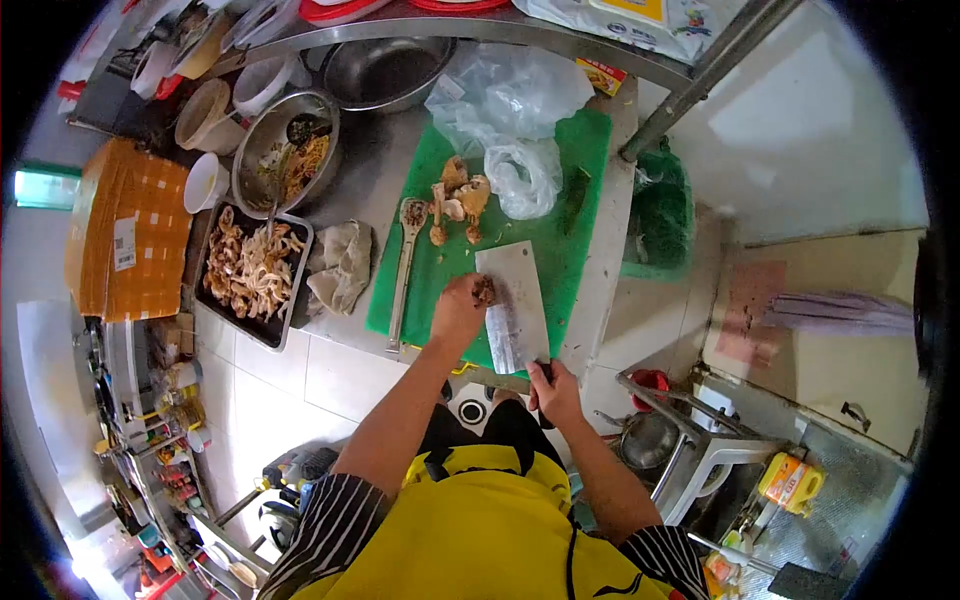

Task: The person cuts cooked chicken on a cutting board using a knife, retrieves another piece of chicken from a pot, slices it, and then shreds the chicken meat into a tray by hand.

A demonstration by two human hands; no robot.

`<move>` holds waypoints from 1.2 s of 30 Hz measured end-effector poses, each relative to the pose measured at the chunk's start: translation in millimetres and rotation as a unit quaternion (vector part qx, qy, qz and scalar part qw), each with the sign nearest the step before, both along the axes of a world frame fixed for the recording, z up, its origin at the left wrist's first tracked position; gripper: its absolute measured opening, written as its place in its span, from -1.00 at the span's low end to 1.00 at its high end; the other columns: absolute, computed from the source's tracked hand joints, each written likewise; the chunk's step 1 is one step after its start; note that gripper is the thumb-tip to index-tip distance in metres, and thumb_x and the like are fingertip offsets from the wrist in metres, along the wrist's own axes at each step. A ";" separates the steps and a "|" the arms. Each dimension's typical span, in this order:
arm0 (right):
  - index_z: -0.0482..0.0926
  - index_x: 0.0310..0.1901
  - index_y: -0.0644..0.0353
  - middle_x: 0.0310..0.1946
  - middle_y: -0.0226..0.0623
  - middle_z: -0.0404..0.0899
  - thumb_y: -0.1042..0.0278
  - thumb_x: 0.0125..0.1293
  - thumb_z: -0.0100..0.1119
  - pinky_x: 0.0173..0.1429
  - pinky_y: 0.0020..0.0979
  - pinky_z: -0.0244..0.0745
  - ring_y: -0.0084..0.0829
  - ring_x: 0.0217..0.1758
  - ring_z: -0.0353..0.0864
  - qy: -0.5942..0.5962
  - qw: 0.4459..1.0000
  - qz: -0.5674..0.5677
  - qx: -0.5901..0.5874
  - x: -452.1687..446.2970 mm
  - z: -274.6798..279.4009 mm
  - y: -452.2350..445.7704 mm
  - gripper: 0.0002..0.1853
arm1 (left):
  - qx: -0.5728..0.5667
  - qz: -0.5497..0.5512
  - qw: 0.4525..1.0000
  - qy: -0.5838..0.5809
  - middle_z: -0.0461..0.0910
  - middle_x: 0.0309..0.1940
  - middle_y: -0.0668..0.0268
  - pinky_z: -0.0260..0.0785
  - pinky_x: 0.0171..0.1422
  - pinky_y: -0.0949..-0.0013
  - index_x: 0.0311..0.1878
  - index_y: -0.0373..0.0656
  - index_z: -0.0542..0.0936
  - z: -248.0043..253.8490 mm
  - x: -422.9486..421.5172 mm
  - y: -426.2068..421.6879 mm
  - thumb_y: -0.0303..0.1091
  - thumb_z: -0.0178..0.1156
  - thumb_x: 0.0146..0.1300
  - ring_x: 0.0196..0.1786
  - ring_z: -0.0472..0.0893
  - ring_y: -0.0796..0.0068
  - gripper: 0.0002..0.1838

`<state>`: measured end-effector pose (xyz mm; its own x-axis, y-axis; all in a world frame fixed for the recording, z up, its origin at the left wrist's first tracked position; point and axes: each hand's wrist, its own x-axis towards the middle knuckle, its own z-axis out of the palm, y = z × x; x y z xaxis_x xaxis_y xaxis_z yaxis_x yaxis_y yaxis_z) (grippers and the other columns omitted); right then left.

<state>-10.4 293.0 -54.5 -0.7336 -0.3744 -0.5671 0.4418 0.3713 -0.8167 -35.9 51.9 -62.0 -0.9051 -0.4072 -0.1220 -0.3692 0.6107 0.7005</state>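
Observation:
My right hand [557, 393] grips the handle of a cleaver [515, 305], whose broad blade lies over the green cutting board [577, 250]. Closed on a small dark-brown piece of meat [484, 291], my left hand [460, 313] is beside the blade's left edge. The meat is close against the blade; whether they touch I cannot tell. Farther up the board sits a small pile of cooked chicken pieces [462, 205] with bone ends showing. Metal tongs [405, 265] lie along the board's left side, and a crumpled clear plastic bag [525, 175] rests on its upper part.
A black tray of shredded meat [248, 262] stands at the left near a crumpled cloth [341, 268]. Behind it are a steel bowl of mixed food [328, 165] and an orange box [130, 230]. A metal shelf post [690, 95] and green bin [660, 215] are at the right.

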 end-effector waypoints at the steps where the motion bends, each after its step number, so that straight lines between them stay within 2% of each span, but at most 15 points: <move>1: 0.47 -0.33 0.30 -0.72 -0.37 0.45 0.13 0.42 0.14 -0.61 -0.41 0.35 -0.49 -0.75 0.45 0.016 1.000 0.012 0.001 1.8 -3.4 -1.9 -0.65 | 0.007 0.008 1.000 0.003 0.61 -0.18 0.08 0.52 -0.07 0.20 0.03 -0.22 0.55 2.3 -3.1 2.3 -0.54 0.36 0.00 -0.19 0.64 0.17 -0.55; 5: 0.46 -0.30 0.31 -0.72 -0.37 0.45 0.16 0.43 0.12 -0.63 -0.39 0.33 -0.50 -0.75 0.44 -0.017 0.999 -0.016 -0.038 6.3 5.1 -9.6 -0.67 | 0.021 0.019 0.999 0.031 0.63 -0.21 0.05 0.51 -0.02 0.17 -0.02 -0.23 0.56 2.3 1.3 -1.7 -0.51 0.31 0.03 -0.13 0.63 0.06 -0.62; 8: 0.42 -0.29 0.28 -0.68 -0.39 0.41 0.23 0.46 0.08 -0.63 -0.45 0.32 -0.54 -0.71 0.41 -0.006 0.999 0.022 -0.037 3.3 39.3 -24.0 -0.73 | 0.005 0.018 0.995 0.098 0.61 -0.15 0.03 0.49 0.04 0.11 0.00 -0.21 0.55 35.9 11.9 -14.9 -0.56 0.28 0.03 -0.10 0.60 -0.02 -0.60; 11: 0.42 -0.27 0.28 -0.67 -0.39 0.41 0.22 0.46 0.08 -0.63 -0.46 0.32 -0.55 -0.72 0.41 -0.043 0.997 0.015 -0.063 6.8 66.8 -53.1 -0.73 | 0.026 0.043 0.996 0.075 0.56 -0.13 0.07 0.52 -0.04 0.20 0.11 -0.16 0.51 74.6 29.9 -45.5 -0.58 0.27 0.04 -0.14 0.62 0.12 -0.51; 16: 0.41 -0.32 0.29 -0.67 -0.37 0.45 0.26 0.43 0.13 -0.65 -0.45 0.32 -0.56 -0.73 0.43 -0.030 0.990 0.104 -0.087 13.2 103.5 -136.4 -0.74 | 0.034 0.128 0.986 0.105 0.53 -0.11 0.11 0.53 -0.14 0.28 0.17 -0.14 0.47 122.2 77.4 -118.2 -0.63 0.25 0.06 -0.27 0.65 0.28 -0.46; 18: 0.42 -0.34 0.28 -0.68 -0.38 0.44 0.25 0.42 0.14 -0.65 -0.44 0.32 -0.55 -0.72 0.44 -0.049 0.985 0.141 -0.087 20.2 112.9 -178.3 -0.73 | -0.005 0.150 0.984 0.098 0.50 -0.03 0.10 0.53 -0.16 0.26 0.16 -0.12 0.49 136.0 100.3 -153.5 -0.63 0.21 0.09 -0.23 0.65 0.25 -0.50; 21: 0.41 -0.39 0.28 -0.71 -0.36 0.44 0.19 0.43 0.14 -0.64 -0.42 0.32 -0.51 -0.74 0.44 0.049 0.971 0.226 -0.063 32.3 112.2 -251.2 -0.67 | -0.131 0.155 0.973 0.109 0.49 0.00 0.10 0.54 -0.15 0.25 0.06 -0.15 0.58 144.6 132.7 -216.2 -0.62 0.18 0.11 -0.16 0.66 0.22 -0.59; 22: 0.40 -0.39 0.28 -0.71 -0.34 0.44 0.17 0.43 0.14 -0.63 -0.42 0.33 -0.51 -0.74 0.44 0.078 0.963 0.254 -0.046 38.2 120.9 -278.7 -0.66 | -0.157 0.167 0.968 0.097 0.49 0.01 0.11 0.55 -0.12 0.24 0.04 -0.15 0.60 143.6 143.4 -238.6 -0.62 0.17 0.11 -0.16 0.66 0.19 -0.62; 24: 0.40 -0.39 0.29 -0.73 -0.32 0.45 0.11 0.43 0.13 -0.64 -0.40 0.32 -0.48 -0.75 0.45 0.020 0.960 0.260 -0.099 47.7 137.4 -333.6 -0.62 | -0.097 0.200 0.973 0.065 0.49 0.00 0.11 0.55 -0.10 0.22 0.03 -0.16 0.61 148.1 161.8 -284.4 -0.60 0.18 0.11 -0.16 0.65 0.17 -0.63; 26: 0.40 -0.38 0.29 -0.72 -0.33 0.45 0.09 0.43 0.14 -0.64 -0.40 0.33 -0.47 -0.75 0.45 0.019 0.956 0.279 -0.092 57.9 138.3 -382.0 -0.60 | -0.169 0.212 0.956 0.108 0.50 -0.04 0.09 0.53 -0.07 0.21 -0.01 -0.18 0.62 134.1 175.5 -335.8 -0.59 0.19 0.10 -0.18 0.64 0.11 -0.65; 28: 0.41 -0.38 0.29 -0.71 -0.33 0.45 0.08 0.42 0.14 -0.64 -0.41 0.32 -0.48 -0.74 0.45 0.032 0.958 0.274 -0.081 67.8 136.8 -424.7 -0.60 | -0.135 0.231 0.960 0.084 0.48 0.02 0.02 0.48 0.05 0.04 0.05 -0.12 0.61 125.8 183.3 -387.5 -0.56 0.13 0.14 -0.05 0.58 -0.11 -0.63; 30: 0.41 -0.37 0.29 -0.71 -0.33 0.45 0.08 0.42 0.15 -0.64 -0.42 0.32 -0.49 -0.74 0.45 0.047 0.959 0.271 -0.070 73.4 136.1 -451.1 -0.61 | -0.169 0.236 0.950 0.111 0.48 0.04 -0.02 0.47 0.10 0.05 0.06 -0.14 0.61 115.8 185.2 -434.4 -0.56 0.14 0.13 0.00 0.56 -0.13 -0.61; 31: 0.41 -0.37 0.28 -0.70 -0.33 0.45 0.08 0.41 0.16 -0.64 -0.43 0.32 -0.49 -0.73 0.45 0.056 0.959 0.271 -0.065 75.2 135.6 -458.5 -0.61 | -0.147 0.249 0.954 0.075 0.44 0.13 -0.06 0.45 0.17 0.06 0.14 -0.17 0.56 102.6 183.2 -460.6 -0.58 0.14 0.12 0.09 0.53 -0.13 -0.55; 34: 0.41 -0.33 0.28 -0.66 -0.35 0.45 0.16 0.39 0.19 -0.62 -0.44 0.35 -0.51 -0.72 0.43 0.040 0.968 0.235 -0.082 78.7 130.0 -457.0 -0.67 | -0.171 0.281 0.944 0.028 0.37 0.24 -0.07 0.44 0.21 0.08 0.23 -0.18 0.49 61.7 183.1 -515.3 -0.59 0.14 0.12 0.18 0.49 -0.10 -0.47; 36: 0.42 -0.30 0.29 -0.62 -0.36 0.47 0.22 0.38 0.20 -0.60 -0.44 0.38 -0.52 -0.71 0.42 0.048 0.971 0.218 -0.087 77.6 131.9 -434.6 -0.71 | -0.143 0.296 0.943 0.046 0.43 0.19 0.02 0.43 0.18 0.08 0.29 -0.14 0.43 47.1 190.7 -521.5 -0.54 0.21 0.14 0.10 0.54 -0.01 -0.42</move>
<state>67.2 -141.5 77.4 -0.5304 -0.7455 -0.4037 0.1916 0.3585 -0.9137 154.8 -469.6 -14.9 -0.5109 -0.8486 0.1375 -0.6497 0.4859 0.5847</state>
